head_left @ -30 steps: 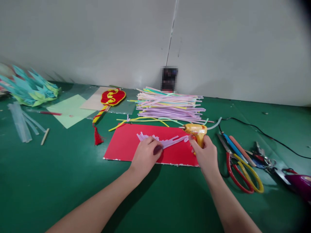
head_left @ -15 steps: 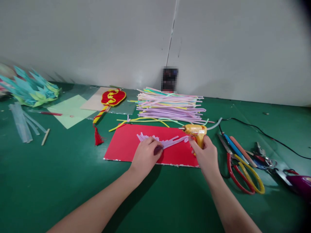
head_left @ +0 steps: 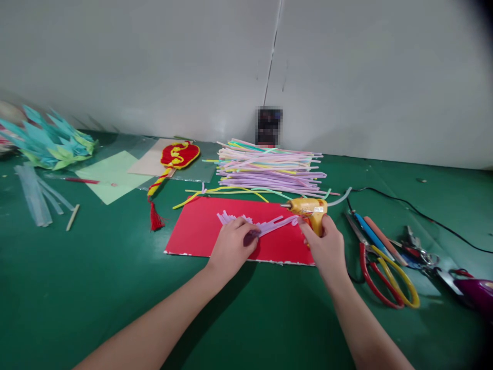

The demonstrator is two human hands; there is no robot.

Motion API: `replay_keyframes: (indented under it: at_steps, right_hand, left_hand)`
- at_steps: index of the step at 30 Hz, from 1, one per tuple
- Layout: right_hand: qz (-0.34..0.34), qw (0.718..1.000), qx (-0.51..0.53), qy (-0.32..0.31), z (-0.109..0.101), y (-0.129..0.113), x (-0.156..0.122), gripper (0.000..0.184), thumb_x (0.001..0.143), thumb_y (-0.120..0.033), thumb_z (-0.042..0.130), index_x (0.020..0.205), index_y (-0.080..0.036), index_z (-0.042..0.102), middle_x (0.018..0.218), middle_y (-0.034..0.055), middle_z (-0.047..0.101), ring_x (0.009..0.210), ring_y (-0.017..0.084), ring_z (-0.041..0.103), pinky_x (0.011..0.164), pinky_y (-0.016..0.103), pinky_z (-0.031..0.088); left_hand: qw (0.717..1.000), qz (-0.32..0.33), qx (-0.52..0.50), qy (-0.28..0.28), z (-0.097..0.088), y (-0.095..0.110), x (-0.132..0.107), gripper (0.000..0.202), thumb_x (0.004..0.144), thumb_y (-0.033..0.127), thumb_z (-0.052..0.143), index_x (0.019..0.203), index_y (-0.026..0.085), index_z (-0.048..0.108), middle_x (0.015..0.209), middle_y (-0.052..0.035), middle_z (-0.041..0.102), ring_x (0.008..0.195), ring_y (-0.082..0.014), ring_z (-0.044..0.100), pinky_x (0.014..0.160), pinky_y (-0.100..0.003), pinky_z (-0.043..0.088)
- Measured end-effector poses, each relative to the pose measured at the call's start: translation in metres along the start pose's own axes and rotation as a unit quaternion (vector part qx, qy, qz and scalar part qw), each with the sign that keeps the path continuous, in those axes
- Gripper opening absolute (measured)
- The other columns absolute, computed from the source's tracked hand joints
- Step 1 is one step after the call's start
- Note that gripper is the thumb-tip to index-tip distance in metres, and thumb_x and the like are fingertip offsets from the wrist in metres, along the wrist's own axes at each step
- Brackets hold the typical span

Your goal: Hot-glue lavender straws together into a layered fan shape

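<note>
Over the red board (head_left: 200, 221), my left hand (head_left: 233, 241) is closed, with its curled fingers and thumb on short purple pipe cleaners (head_left: 271, 226). Part of these pieces is covered by the hand. A yellow hot glue gun (head_left: 308, 206) is gripped in my right hand (head_left: 325, 246) above the board's right side. Its nozzle points left, and a clear glue stick sticks out of its back. The tip is apart from the purple pieces, on their far side.
Behind the board lies a pile of long pastel pipe cleaners (head_left: 269, 169). Scissors (head_left: 385, 272), two pens (head_left: 375, 236) and a black cord (head_left: 416, 208) are at right. At left are a red and yellow fan-shaped ornament (head_left: 179, 155), green paper (head_left: 113, 177) and glue sticks (head_left: 33, 198).
The glue gun has shifted very slightly to the left in my right hand. My left hand stays in nearly the same place on the purple pipe cleaners.
</note>
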State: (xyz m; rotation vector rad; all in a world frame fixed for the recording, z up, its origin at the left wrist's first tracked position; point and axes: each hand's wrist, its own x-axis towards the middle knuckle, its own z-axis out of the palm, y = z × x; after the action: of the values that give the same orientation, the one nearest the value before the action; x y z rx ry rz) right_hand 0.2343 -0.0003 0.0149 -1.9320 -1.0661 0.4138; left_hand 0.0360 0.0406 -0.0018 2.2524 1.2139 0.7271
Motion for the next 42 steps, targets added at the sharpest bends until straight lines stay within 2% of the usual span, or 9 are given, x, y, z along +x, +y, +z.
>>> replay_keyframes:
  at_steps: [12, 25, 34, 42]
  right_hand:
    - [-0.013, 1.0, 0.005, 0.009, 0.0004, 0.0003, 0.0, 0.039, 0.072, -0.05, 0.061, 0.062, -0.023, 0.036, 0.056, -0.0069, 0.034, 0.051, 0.01, 0.034, 0.048, 0.024, 0.03]
    - [0.0, 1.0, 0.008, -0.003, 0.0018, 0.0025, 0.0002, 0.037, 0.072, -0.05, 0.061, 0.064, -0.023, 0.037, 0.059, -0.007, 0.034, 0.052, 0.01, 0.035, 0.05, 0.025, 0.031]
    - [-0.016, 1.0, -0.006, 0.006, 0.0006, 0.0004, -0.0007, 0.037, 0.073, -0.048, 0.061, 0.062, -0.022, 0.036, 0.059, -0.0066, 0.034, 0.052, 0.01, 0.034, 0.05, 0.025, 0.03]
    - [-0.02, 1.0, -0.01, 0.003, 0.0013, 0.0021, -0.0003, 0.037, 0.074, -0.049, 0.059, 0.064, -0.023, 0.035, 0.057, -0.0069, 0.034, 0.052, 0.011, 0.034, 0.051, 0.025, 0.031]
  left_hand:
    - [1.0, -0.019, 0.01, 0.015, 0.0024, 0.0042, 0.0014, 0.013, 0.078, 0.014, 0.061, 0.088, 0.019, 0.066, 0.088, -0.0047, 0.063, 0.088, -0.0219, 0.059, 0.079, -0.038, 0.047]
    - [1.0, -0.012, 0.018, 0.021, 0.0016, 0.0042, 0.0021, 0.012, 0.077, 0.013, 0.062, 0.086, 0.02, 0.066, 0.087, -0.0048, 0.063, 0.085, -0.0213, 0.06, 0.076, -0.037, 0.049]
    - [0.999, -0.001, 0.032, -0.021, -0.0022, 0.0031, 0.0006, 0.021, 0.076, 0.01, 0.059, 0.094, 0.018, 0.065, 0.094, -0.007, 0.062, 0.089, -0.0224, 0.059, 0.08, -0.039, 0.048]
    - [1.0, 0.0, 0.021, -0.022, -0.0033, 0.003, 0.0003, 0.021, 0.076, 0.009, 0.057, 0.093, 0.02, 0.065, 0.093, -0.0056, 0.061, 0.089, -0.0215, 0.058, 0.08, -0.038, 0.048]
